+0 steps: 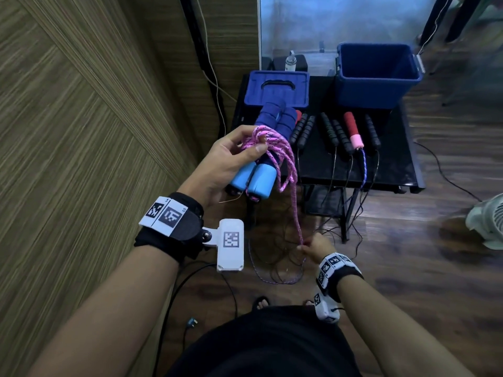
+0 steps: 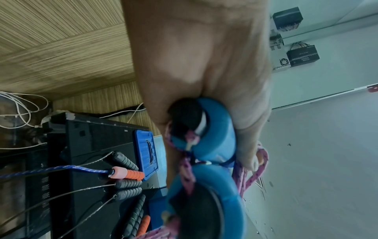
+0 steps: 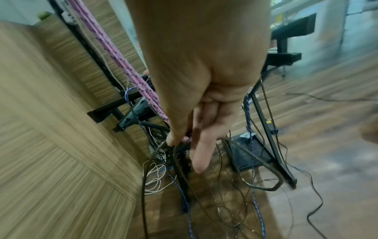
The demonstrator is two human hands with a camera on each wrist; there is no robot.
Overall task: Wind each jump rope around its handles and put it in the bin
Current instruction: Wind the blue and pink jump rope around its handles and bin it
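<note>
My left hand [image 1: 231, 159] grips two blue handles [image 1: 261, 170] held side by side, with pink rope [image 1: 283, 159] looped several times around them under my thumb. In the left wrist view the handle ends [image 2: 214, 137] press against my palm. The rope's free loop hangs down to my right hand [image 1: 313, 247], which pinches its lower end near the floor; in the right wrist view the pink rope [image 3: 122, 64] runs up and away from my thumb and forefinger. The blue bin [image 1: 378, 74] stands open on the black table [image 1: 394, 164], back right.
Several other jump ropes lie on the table: black-handled ones [image 1: 334, 131] and a red-and-pink handle [image 1: 353, 129] with blue cord. Their cords hang off the front edge into a tangle on the wooden floor [image 3: 235, 194]. A blue lid [image 1: 277, 88] lies left of the bin. A fan [image 1: 490, 221] stands right.
</note>
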